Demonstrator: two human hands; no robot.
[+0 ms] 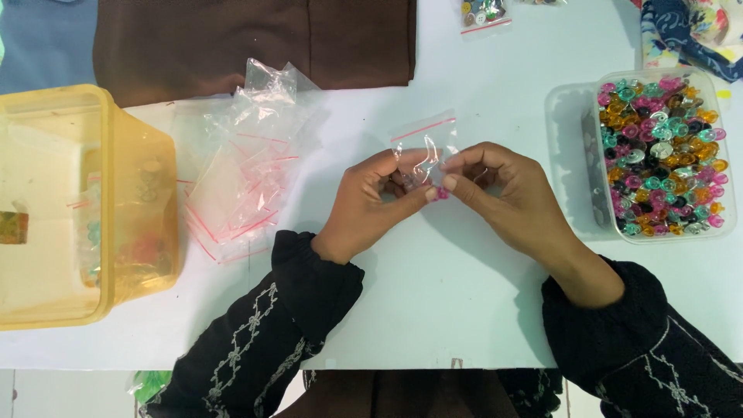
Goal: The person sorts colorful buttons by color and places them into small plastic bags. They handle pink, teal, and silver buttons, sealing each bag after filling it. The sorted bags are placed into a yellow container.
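A craft packing table: tub of coloured buttons (662,155), zip bags (240,170).

Small clear zip bag (424,147) with red seal strip, held upright above the white table, crinkled, mouth uppermost, pinched at its lower part between both hands. Pink button (442,193) at the fingertips, just below the bag's bottom edge, touching it.

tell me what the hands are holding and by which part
Both the left hand and right hand pinch a small clear plastic zip bag at its lower part; a pink button sits at the right fingertips.
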